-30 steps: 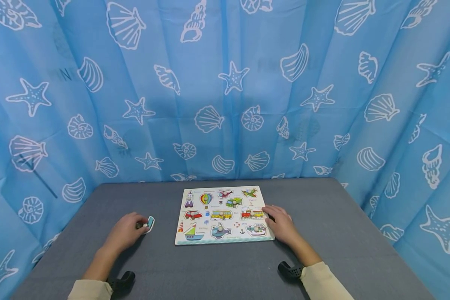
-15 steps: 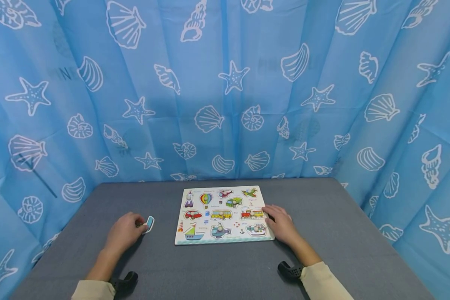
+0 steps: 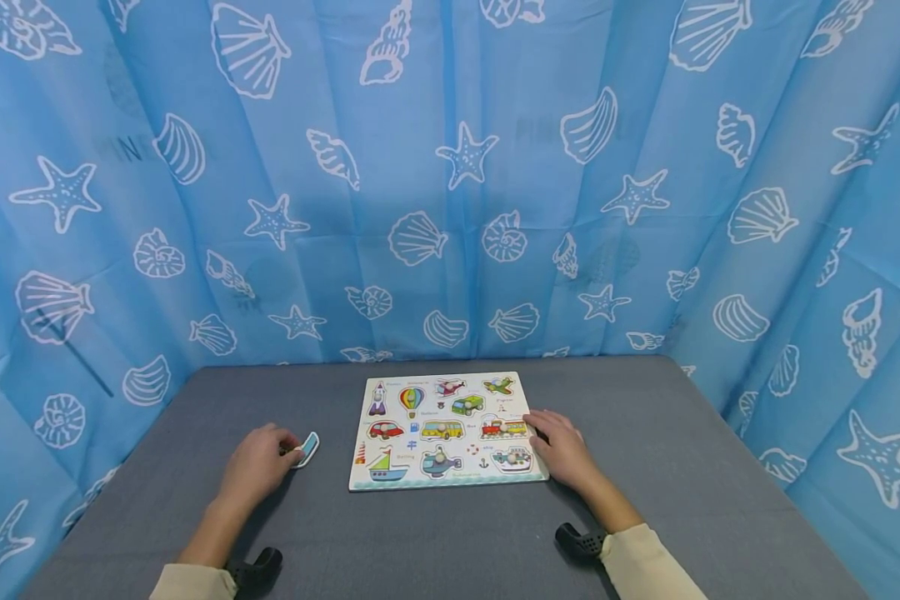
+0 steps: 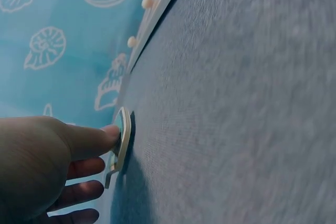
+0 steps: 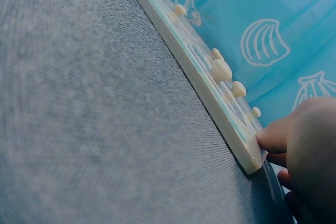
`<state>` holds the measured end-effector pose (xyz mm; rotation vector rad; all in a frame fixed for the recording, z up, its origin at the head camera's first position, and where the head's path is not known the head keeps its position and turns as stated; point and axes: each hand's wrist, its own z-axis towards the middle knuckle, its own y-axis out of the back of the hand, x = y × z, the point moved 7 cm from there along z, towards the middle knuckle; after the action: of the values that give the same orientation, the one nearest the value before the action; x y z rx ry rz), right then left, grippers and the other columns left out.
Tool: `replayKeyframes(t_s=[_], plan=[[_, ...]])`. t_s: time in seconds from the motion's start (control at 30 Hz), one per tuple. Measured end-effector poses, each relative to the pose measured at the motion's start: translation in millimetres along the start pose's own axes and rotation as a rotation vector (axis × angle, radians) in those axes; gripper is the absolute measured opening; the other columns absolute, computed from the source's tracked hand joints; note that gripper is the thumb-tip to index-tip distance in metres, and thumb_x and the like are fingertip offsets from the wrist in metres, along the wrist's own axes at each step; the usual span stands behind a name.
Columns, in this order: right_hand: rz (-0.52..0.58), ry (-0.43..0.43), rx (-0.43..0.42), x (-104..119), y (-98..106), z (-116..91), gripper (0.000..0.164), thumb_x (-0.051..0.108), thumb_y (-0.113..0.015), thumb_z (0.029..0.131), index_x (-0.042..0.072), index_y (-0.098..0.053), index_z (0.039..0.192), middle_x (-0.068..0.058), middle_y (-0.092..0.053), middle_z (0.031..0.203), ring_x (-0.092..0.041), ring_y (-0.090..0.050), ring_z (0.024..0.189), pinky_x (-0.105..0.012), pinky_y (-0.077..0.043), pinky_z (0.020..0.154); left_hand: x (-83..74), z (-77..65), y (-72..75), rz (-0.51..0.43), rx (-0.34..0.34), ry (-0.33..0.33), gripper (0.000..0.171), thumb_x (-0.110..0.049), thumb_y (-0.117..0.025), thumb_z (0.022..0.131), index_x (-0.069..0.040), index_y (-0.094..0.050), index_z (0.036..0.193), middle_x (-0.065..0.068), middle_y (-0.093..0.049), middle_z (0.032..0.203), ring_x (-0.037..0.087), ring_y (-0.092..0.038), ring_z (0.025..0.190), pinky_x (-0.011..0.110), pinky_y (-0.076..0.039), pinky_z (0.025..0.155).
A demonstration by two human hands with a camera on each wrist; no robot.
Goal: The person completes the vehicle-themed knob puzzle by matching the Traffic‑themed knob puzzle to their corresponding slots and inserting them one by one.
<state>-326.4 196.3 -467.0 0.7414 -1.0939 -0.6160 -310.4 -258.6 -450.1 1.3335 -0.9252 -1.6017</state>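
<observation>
At the left, my left hand (image 3: 258, 467) pinches a small wooden puzzle piece (image 3: 310, 447) with a blue face and white border. In the left wrist view the thumb lies against the piece (image 4: 125, 137), which is tilted on edge close above its shadow; contact with the cloth is unclear. My right hand (image 3: 566, 450) holds the right edge of the puzzle board (image 3: 450, 479), thumb and index finger at the rim. The right wrist view shows that thumb on the board's corner and the other fingers curled, partly hidden. Vehicle pictures cover the flat board, including a sailboat (image 3: 387, 468) at its lower left.
A grey cloth-covered table (image 3: 450, 542) lies under everything. Rounded wooden knobs (image 5: 221, 70) stick up from the board. A blue curtain (image 3: 450, 183) with white shells and starfish hangs behind the table and along its sides. Each wrist carries a black strap mount (image 3: 581, 542).
My left hand has shifted slightly right with the puzzle piece, which has turned and now leans more to the right. My right hand and the board have stayed put.
</observation>
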Motion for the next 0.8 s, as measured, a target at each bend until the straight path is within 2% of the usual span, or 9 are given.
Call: replayKeyframes(t_s=[0.2,0.5,0.8], plan=[[0.000,0.001,-0.007,1,0,0,0.039,0.004,-0.057,0.094,-0.002,-0.056,0.132,-0.022,-0.050,0.139,-0.044,-0.035,0.133,-0.065,-0.024,0.100,-12.5,1.3,-1.5,0.005,-0.021,-0.033,0.012,-0.020,-0.077,0.082,-0.012,-0.073,0.089,0.000,-0.058,0.085,0.022,-0.056,0.080,0.046,-0.044,0.069],[-0.005,0.000,-0.006,1,1,0,0.039,0.004,-0.057,0.094,-0.002,-0.057,0.132,-0.022,-0.051,0.138,-0.044,-0.035,0.133,-0.065,-0.025,0.100,-32.2,1.9,-8.8,0.007,0.013,-0.110,0.011,-0.020,-0.078,0.083,-0.015,-0.073,0.091,-0.004,-0.059,0.086,0.019,-0.056,0.084,0.044,-0.046,0.072],[-0.011,0.001,0.001,0,1,0,0.040,0.004,-0.057,0.094,-0.002,-0.056,0.134,-0.021,-0.050,0.139,-0.044,-0.034,0.133,-0.065,-0.025,0.100,-49.5,0.1,-15.8,0.011,0.021,-0.180,0.007,-0.017,-0.078,0.083,-0.017,-0.072,0.086,-0.007,-0.057,0.081,0.015,-0.052,0.080,0.040,-0.044,0.071]])
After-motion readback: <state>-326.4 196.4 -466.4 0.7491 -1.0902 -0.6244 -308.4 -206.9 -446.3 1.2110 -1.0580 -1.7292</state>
